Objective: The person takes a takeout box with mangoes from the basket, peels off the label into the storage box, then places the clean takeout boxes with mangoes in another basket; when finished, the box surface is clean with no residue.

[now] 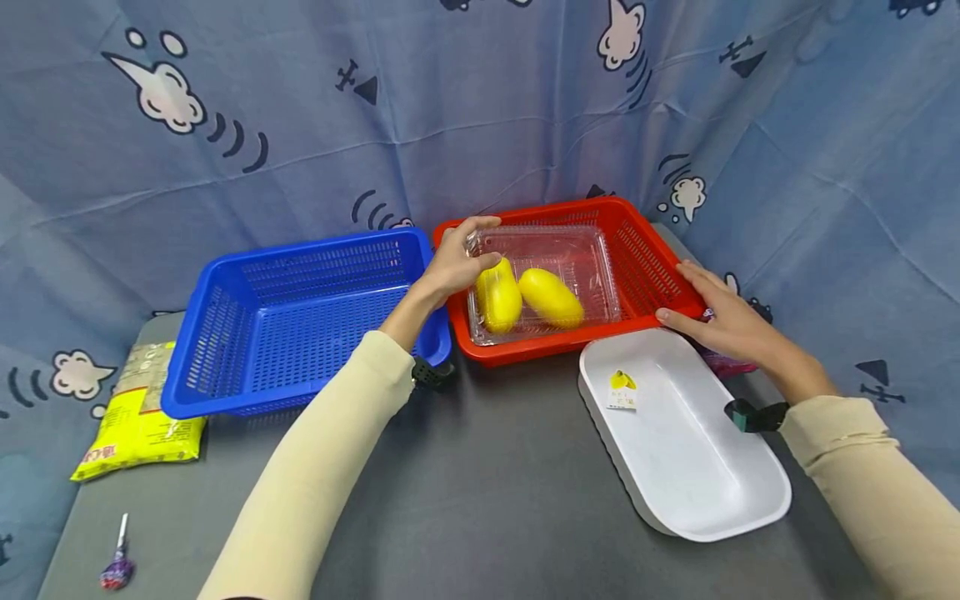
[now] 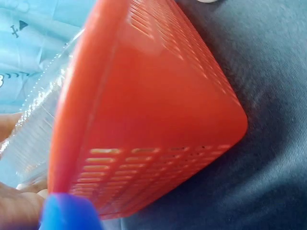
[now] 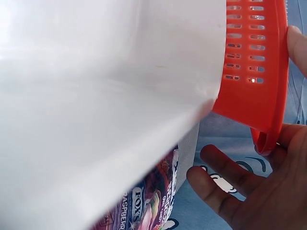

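Note:
My left hand [image 1: 455,265] grips the left side of a clear plastic container [image 1: 596,287], its thumb and fingers spread along that edge. Inside the container lie two smooth yellow fruits that look like mangoes, one at the left [image 1: 498,298] and one tilted beside it [image 1: 552,297]. The container sits in a red basket [image 1: 637,242]. My right hand [image 1: 723,317] holds the basket's right rim near the front corner. In the right wrist view the thumb is on the rim, a finger passes behind it, and the other fingers [image 3: 216,167] hang off it.
An empty blue basket [image 1: 300,333] stands left of the red one. A white bin [image 1: 697,442] with a small banana label [image 1: 622,390] is front right, partly hiding a purple candy bag [image 3: 148,203]. A yellow bag [image 1: 142,425] and a lollipop [image 1: 117,567] lie at left.

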{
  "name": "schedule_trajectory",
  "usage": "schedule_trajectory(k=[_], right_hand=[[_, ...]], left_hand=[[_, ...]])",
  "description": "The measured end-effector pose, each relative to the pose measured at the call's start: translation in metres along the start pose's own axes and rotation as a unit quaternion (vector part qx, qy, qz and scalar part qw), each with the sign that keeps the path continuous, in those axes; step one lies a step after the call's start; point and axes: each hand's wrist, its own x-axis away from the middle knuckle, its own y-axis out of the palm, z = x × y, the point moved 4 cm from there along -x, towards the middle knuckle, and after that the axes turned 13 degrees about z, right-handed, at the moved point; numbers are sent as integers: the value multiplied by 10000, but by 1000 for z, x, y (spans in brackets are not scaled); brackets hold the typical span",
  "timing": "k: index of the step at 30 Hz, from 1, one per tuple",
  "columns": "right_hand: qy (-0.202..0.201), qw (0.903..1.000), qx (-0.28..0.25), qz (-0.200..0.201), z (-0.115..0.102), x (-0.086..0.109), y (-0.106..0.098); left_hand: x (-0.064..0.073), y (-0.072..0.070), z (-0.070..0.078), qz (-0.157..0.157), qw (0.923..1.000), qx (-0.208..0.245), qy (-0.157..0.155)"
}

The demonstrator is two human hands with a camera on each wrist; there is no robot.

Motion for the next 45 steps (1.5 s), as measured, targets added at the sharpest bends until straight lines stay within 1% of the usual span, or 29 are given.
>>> schedule_trajectory(k=[3, 5, 9, 11, 14, 17, 19, 23, 26, 30, 33, 39, 45], right_hand=[[-24, 10000, 2, 6, 0, 0, 1], [-47, 10000, -7, 15, 0, -1, 1], [-81, 10000, -39, 37, 2, -1, 2], [-84, 9999, -41, 41, 2, -1, 3], [-59, 10000, -29, 14, 3, -1, 4], [-42, 10000, -5, 11, 3, -1, 4], [-52, 10000, 12, 34, 4, -1, 4], [-33, 10000, 29, 54, 4, 0, 4], [31, 10000, 47, 38, 3, 0, 4], [79, 10000, 51, 19, 1, 1, 4], [60, 10000, 32, 32, 0, 2, 4], [41, 10000, -6, 54, -3, 3, 3], [68, 10000, -21, 14, -3, 3, 2]], left_hand=[[0, -1, -1, 7, 9999, -94, 39], [0, -1, -1, 0, 9998, -157, 123], [2, -2, -1, -24, 9979, -475, 451], [4, -2, -2, -58, 9951, -735, 653], [7, 0, -1, -174, 9887, -1139, 956], [10, 1, -1, -270, 9834, -1400, 1122], [11, 1, 0, -259, 9811, -1518, 1171], [10, 0, -1, -111, 9742, -1964, 1106], [10, 0, -2, -15, 9690, -2282, 949], [9, -1, -5, 23, 9705, -2331, 620], [9, -2, -7, 54, 9719, -2309, 447], [9, -5, -14, 2, 9691, -2441, 364], [10, -8, -18, -110, 9694, -2429, 330]])
